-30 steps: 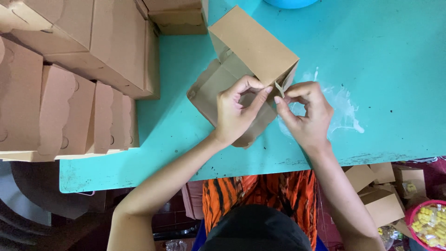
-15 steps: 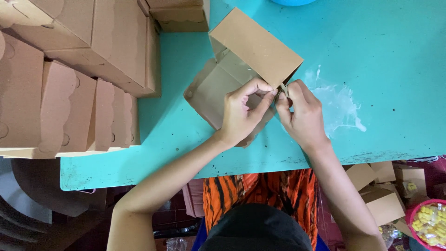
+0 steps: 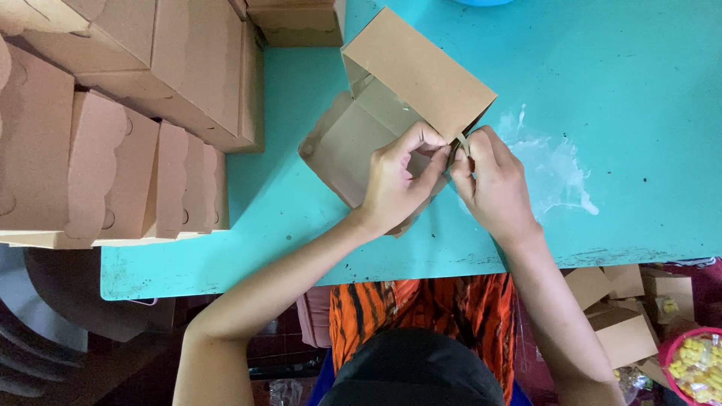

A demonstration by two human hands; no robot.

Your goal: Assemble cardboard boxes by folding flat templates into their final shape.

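Note:
A brown cardboard box (image 3: 410,71) stands half-folded on the turquoise table (image 3: 617,90), its lid raised toward the back and a flat panel spread out to the left. My left hand (image 3: 395,184) pinches a side wall at the box's near right corner. My right hand (image 3: 492,184) grips a small cardboard tab at that same corner, fingertips nearly touching those of the left. Both hands hide the corner itself.
Several folded brown boxes (image 3: 113,158) are stacked in rows at the left, more at the back (image 3: 297,22). A white smear (image 3: 553,169) marks the table right of my hands. Below the table edge lie cardboard boxes (image 3: 620,316) and a pink bowl of yellow pieces (image 3: 696,361).
The box has shifted slightly left and back. My hands have closed in on the near right corner, fingers pinching tighter on the tab.

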